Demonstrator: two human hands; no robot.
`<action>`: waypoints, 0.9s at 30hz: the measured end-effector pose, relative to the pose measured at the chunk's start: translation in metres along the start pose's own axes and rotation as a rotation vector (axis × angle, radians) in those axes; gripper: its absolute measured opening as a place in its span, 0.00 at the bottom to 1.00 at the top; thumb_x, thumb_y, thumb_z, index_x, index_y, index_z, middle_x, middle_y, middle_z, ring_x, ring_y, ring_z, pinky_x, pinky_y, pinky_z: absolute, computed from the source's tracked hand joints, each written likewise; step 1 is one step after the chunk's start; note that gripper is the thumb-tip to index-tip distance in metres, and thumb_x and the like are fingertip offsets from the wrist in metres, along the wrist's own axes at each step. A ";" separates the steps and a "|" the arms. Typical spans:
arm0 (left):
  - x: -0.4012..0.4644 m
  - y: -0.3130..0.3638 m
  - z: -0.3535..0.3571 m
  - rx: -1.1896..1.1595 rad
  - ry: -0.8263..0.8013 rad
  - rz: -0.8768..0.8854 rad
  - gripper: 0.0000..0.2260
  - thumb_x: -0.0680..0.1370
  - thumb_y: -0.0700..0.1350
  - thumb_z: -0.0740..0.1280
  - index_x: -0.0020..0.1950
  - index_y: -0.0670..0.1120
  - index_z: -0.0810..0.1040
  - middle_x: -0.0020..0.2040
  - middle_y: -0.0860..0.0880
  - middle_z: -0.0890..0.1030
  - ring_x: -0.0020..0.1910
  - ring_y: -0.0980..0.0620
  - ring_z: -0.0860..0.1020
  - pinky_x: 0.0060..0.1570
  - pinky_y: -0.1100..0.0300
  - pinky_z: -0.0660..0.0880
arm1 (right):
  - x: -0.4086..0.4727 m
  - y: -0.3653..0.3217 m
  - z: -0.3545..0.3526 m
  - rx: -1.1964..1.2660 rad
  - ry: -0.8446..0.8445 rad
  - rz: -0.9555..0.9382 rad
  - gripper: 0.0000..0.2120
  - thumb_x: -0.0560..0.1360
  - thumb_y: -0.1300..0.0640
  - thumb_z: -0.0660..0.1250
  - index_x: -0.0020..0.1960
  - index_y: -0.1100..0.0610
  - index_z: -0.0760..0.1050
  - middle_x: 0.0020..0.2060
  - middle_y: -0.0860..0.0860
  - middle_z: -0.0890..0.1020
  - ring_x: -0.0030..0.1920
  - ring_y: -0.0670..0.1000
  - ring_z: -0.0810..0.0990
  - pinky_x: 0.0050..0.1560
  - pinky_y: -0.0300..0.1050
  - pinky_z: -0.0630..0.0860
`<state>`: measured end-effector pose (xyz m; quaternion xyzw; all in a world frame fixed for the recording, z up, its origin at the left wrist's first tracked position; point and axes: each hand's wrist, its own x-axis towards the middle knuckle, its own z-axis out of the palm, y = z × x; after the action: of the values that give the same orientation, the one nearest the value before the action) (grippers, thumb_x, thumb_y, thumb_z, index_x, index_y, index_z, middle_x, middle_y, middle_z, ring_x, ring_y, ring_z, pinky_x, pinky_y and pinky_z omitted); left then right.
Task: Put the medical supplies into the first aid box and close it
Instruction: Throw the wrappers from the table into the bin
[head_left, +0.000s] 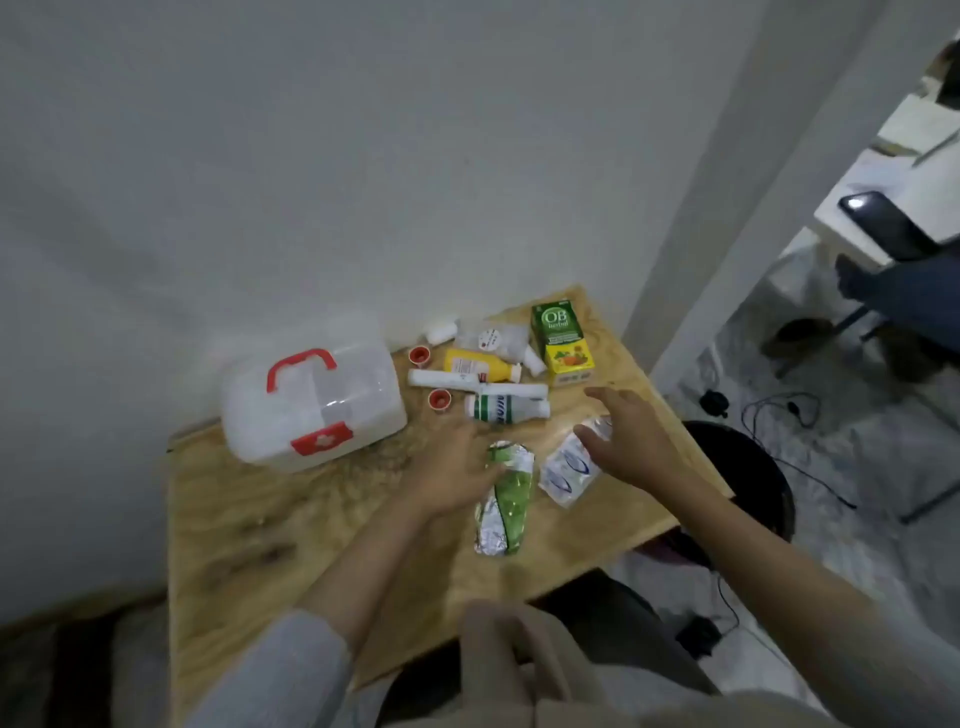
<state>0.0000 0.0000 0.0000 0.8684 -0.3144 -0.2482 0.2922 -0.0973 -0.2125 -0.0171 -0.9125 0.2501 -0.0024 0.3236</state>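
Reaching over the wooden counter (249, 525), I have both hands out above the loose supplies, with nothing yet packed. My left hand (451, 475) lies flat, fingers spread, its edge touching the green foil packet (506, 496) but not gripping it. My right hand (626, 441) hovers wide and empty just beside the clear sachets (569, 467), partly covering their far end.

The first aid box (311, 400), translucent with a red handle and red latch, stands at the counter's left rear against the wall; its lid appears shut. To its right lie the remaining supplies: a yellow bottle (480, 365), a white tube (441, 379), a green-and-white bottle (501, 408), two small red caps (419, 355), and, upright at the far right, a green carton (561, 338). Further small white items behind these are too blurred to name.

Stage, as I judge it: the very start, gathering before loading. The next move calls for unlatching and raising the lid first, since no item can go in until then. The foil packet and sachets are thin and flat, so I expect them to need a pinch at an edge.
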 end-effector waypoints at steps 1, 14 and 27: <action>-0.002 -0.004 0.007 0.012 -0.010 -0.019 0.23 0.72 0.51 0.70 0.65 0.47 0.72 0.63 0.47 0.75 0.62 0.48 0.73 0.60 0.54 0.71 | -0.004 0.006 0.005 0.008 0.010 0.024 0.24 0.71 0.54 0.69 0.66 0.57 0.70 0.59 0.62 0.75 0.60 0.62 0.74 0.60 0.54 0.71; -0.017 -0.020 0.075 0.268 -0.087 -0.245 0.31 0.68 0.52 0.73 0.70 0.53 0.68 0.65 0.44 0.63 0.64 0.42 0.65 0.59 0.52 0.71 | -0.033 0.019 0.075 -0.116 0.014 0.438 0.38 0.64 0.38 0.71 0.70 0.42 0.61 0.74 0.61 0.51 0.72 0.66 0.53 0.70 0.63 0.54; -0.003 -0.019 0.067 -0.060 -0.083 -0.250 0.19 0.62 0.36 0.75 0.47 0.50 0.73 0.37 0.50 0.76 0.31 0.53 0.72 0.28 0.66 0.65 | -0.039 0.018 0.075 0.255 0.240 0.268 0.31 0.65 0.63 0.69 0.67 0.56 0.67 0.62 0.56 0.67 0.53 0.59 0.75 0.45 0.44 0.70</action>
<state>-0.0356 -0.0096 -0.0597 0.8807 -0.2079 -0.3278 0.2717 -0.1273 -0.1617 -0.0808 -0.8158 0.4037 -0.0994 0.4019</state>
